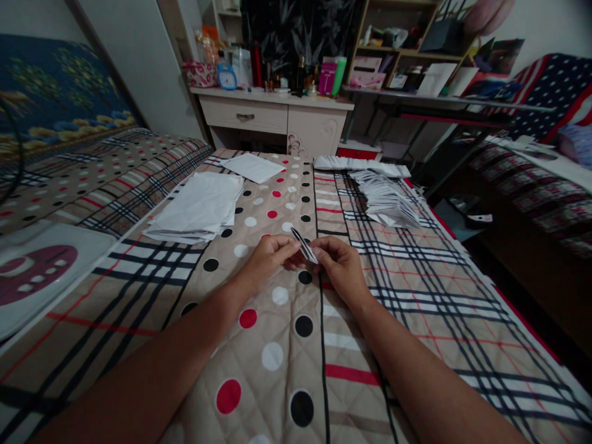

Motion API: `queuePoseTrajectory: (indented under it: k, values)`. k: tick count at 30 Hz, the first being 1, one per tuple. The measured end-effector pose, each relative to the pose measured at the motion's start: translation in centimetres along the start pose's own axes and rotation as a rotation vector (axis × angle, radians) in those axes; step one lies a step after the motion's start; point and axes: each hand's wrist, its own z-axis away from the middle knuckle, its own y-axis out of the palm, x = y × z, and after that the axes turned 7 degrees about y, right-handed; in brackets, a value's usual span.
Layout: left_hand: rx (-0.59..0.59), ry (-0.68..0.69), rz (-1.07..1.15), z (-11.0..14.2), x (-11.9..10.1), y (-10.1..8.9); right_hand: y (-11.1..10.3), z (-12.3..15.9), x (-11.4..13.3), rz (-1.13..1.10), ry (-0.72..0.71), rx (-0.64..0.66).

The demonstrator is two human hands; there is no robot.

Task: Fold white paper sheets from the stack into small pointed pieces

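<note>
A small folded paper piece, white with dark edges, is pinched between both my hands above the quilted bedspread. My left hand grips its left side with closed fingers. Closed on its right side is my right hand. A stack of flat white paper sheets lies to the left, beyond my left hand. A single white sheet lies further back. A fanned row of folded paper pieces lies to the right, beyond my right hand.
A pillow with a purple pattern lies at the left edge. A white dresser crowded with bottles stands behind the bed. A shelf and desk stand at the back right. The bed drops off at its right edge.
</note>
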Motion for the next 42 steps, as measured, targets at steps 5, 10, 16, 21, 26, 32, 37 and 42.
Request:
queuePoseTrajectory:
  k: [5,10,16,21,26,32,37,42]
  values:
    - [-0.138,-0.006,-0.026,-0.4,0.2,0.0,-0.1,-0.1,0.1,-0.057,-0.045,-0.139]
    - [-0.218,-0.021,-0.063,-0.5,0.0,0.1,-0.5,0.0,0.0,0.151,-0.255,-0.307]
    - [-0.077,0.001,-0.210,0.1,-0.7,0.8,-0.4,0.5,0.6,0.357,-0.359,-0.359]
    - [-0.132,0.052,-0.185,-0.1,0.0,0.7,-0.1,0.8,0.7,0.374,-0.368,-0.143]
    - [-0.155,0.102,-0.128,-0.4,0.8,0.4,0.0,0.7,0.4,0.310,-0.274,0.020]
    - [-0.110,0.134,-0.115,-0.6,1.1,0.2,0.0,0.6,0.6,0.303,-0.217,0.063]
    - [-0.088,0.109,-0.111,-0.6,1.1,0.3,0.0,0.5,0.3,0.270,-0.186,0.057]
    - [-0.083,0.109,-0.145,-0.6,1.0,0.3,0.0,0.6,0.3,0.227,-0.142,0.064]
